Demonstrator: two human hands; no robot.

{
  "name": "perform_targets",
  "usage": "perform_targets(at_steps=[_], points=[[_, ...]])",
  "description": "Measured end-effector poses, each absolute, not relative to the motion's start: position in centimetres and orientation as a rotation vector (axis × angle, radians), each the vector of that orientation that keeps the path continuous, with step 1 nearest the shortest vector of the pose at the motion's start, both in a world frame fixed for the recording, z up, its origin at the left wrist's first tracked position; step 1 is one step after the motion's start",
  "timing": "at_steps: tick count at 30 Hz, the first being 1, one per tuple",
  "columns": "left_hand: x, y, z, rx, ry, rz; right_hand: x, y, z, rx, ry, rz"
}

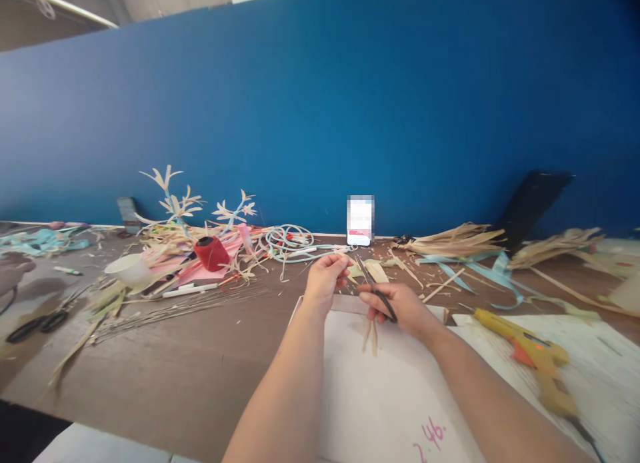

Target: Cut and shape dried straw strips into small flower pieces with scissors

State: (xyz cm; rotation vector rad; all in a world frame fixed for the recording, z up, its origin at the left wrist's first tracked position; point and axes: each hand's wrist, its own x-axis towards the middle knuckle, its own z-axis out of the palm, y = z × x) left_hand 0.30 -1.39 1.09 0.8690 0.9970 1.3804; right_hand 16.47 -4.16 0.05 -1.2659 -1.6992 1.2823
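My left hand [325, 278] is closed in a pinch; what lies between its fingertips is too small to make out. Black-handled scissors [384, 302] are in my right hand [397, 308], their blades pointing up and away from me, close to the left fingertips. Two pale, dry-looking strips [371, 340] show below my right hand, over a white board [395, 396] with pink handwriting on it. Just beyond my hands lie small pale scraps [377, 271] on the brown table.
A yellow glue gun [537, 360] lies on papers at right. Left are a red thread spool [212, 253], a white cup [129, 270], thin wires [183, 312] and black scissors [40, 324]. Another person's hand [14, 273] is at far left. A lit phone [359, 226] leans against the blue partition [320, 116].
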Motion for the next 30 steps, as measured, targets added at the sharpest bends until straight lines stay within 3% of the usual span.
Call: perform_targets(at_steps=[6, 15, 22, 30], points=[[-0.1, -2.0, 1.7, 1.059, 0.937, 1.254, 16.7, -4.3, 0.6, -1.187, -1.453, 1.323], [-1.7, -3.8, 3.2, 1.676, 1.170, 0.433, 17.5, -3.6, 0.3, -1.021, -0.993, 1.392], [-0.1, -4.6, 3.9, 1.882, 1.475, 0.536, 17.4, -3.7, 0.6, -1.045, -1.023, 1.385], [2.4, -5.5, 3.3, 2.164, 1.443, 0.217, 17.5, -3.4, 0.2, -1.027, -1.021, 1.410]])
